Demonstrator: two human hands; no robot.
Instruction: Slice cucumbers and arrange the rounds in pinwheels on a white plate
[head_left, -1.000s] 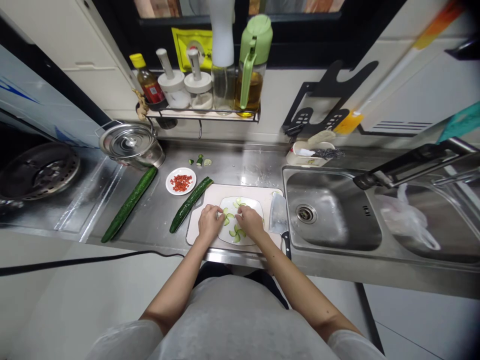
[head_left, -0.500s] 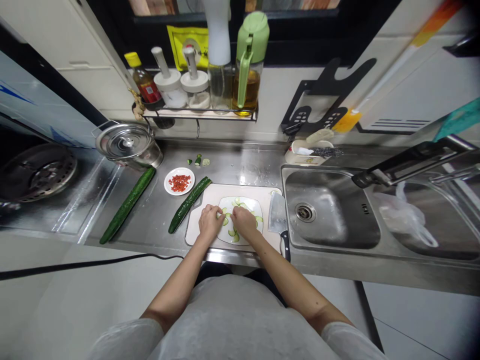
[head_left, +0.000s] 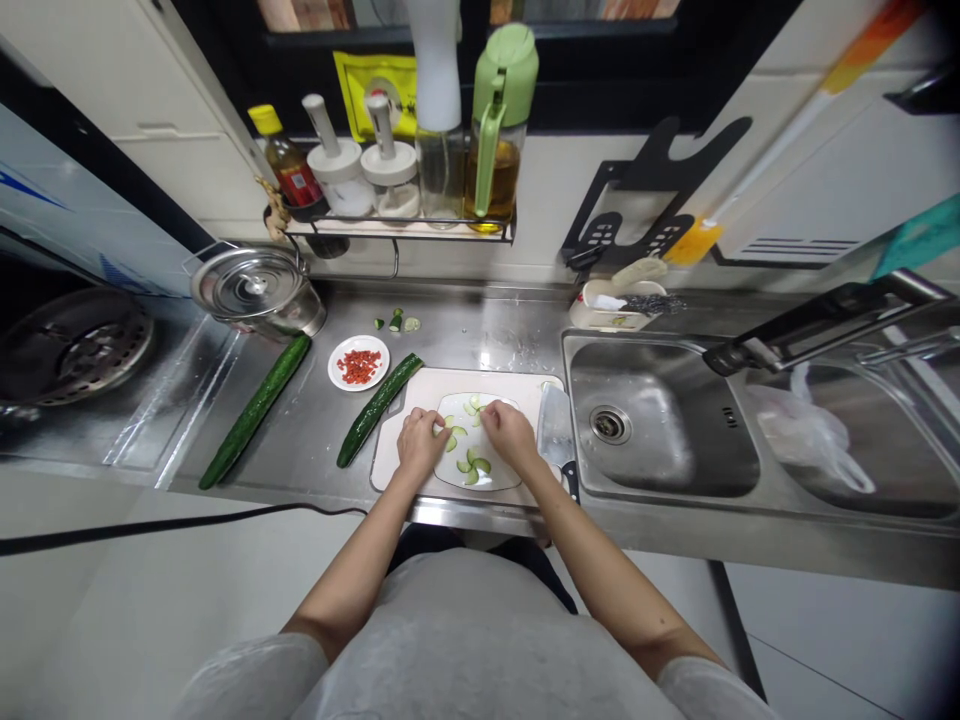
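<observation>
On a white cutting board (head_left: 388, 455) lies a white squarish plate (head_left: 492, 480) with thin half-round cucumber slices (head_left: 471, 464) fanned in small groups. My left hand (head_left: 418, 446) rests at the plate's left edge, its fingers closed in a pinch around pale green cucumber slices, partly hidden. Over the plate's right side, my right hand (head_left: 511, 436) pinches at a cucumber slice beside the upper group; its fingertips partly cover it. A cleaver-like knife (head_left: 555, 425) lies flat on the board's right side. A cut cucumber (head_left: 379, 412) touches the board's left edge.
A small plate (head_left: 334, 372) holds chopped red pieces. Beyond it sit cucumber ends (head_left: 395, 322). A whole cucumber (head_left: 255, 412) lies left, near a lidded steel pot (head_left: 289, 305). The sink (head_left: 660, 430) adjoins the board's right; a condiment rack (head_left: 412, 232) hangs above.
My right hand has shifted right and slightly back across the plate, uncovering its middle and the lower slice group. My left hand stays nearly still at the plate's edge.
</observation>
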